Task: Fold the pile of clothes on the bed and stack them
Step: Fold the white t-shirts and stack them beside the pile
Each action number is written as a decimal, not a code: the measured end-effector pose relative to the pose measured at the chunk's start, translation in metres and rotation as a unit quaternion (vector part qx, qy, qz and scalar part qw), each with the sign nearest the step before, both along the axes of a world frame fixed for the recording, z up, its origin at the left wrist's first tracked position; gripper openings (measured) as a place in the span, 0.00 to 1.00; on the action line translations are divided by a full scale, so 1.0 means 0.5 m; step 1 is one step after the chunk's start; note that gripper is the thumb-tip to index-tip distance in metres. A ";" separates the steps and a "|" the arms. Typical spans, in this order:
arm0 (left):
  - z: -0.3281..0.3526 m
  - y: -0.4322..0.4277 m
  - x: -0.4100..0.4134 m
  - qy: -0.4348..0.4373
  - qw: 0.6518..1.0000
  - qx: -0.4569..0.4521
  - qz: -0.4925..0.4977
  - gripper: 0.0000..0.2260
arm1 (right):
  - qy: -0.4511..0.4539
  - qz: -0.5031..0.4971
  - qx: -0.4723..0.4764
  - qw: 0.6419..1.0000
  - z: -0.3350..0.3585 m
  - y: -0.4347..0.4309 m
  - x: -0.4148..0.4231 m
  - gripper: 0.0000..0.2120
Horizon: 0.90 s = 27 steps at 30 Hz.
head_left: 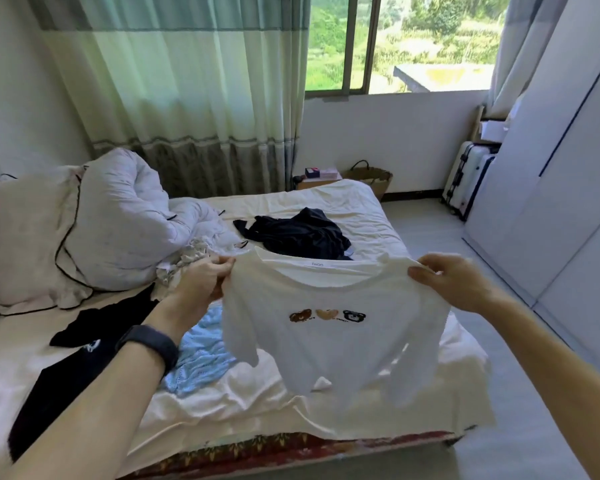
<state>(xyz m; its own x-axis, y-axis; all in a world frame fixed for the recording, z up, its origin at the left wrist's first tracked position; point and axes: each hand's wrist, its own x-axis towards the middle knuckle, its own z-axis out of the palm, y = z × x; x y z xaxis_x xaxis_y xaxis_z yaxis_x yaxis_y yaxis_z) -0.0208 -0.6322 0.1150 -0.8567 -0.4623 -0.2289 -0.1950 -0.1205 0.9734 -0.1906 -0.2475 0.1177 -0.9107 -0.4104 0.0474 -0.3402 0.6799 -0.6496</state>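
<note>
White bear-print T-shirt (333, 327) — hanging spread between both hands.

- Both bare forearms reach forward from the lower corners. The hands are raised to about the same height and held well apart.
- The left hand (203, 280) pinches one shoulder of a white shirt (326, 351) between its thumb and curled fingers.
- A black band (148, 344) sits round the left wrist.
- The right hand (454, 280) shows its back, with the thumb pointing inward, and grips the shirt's other shoulder.
</note>
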 end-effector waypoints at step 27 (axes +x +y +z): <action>0.005 0.139 0.148 -0.024 0.719 -0.684 0.122 0.10 | 0.250 0.033 -0.017 0.967 -0.057 0.172 0.044 0.05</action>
<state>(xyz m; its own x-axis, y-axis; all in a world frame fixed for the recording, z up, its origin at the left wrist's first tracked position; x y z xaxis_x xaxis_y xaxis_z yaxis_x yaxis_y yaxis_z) 0.0533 -0.5627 0.1174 -0.7175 -0.4196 0.5560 -0.3689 0.9060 0.2076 -0.1687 -0.1615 0.0893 -0.7416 -0.4579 0.4902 -0.6604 0.6265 -0.4139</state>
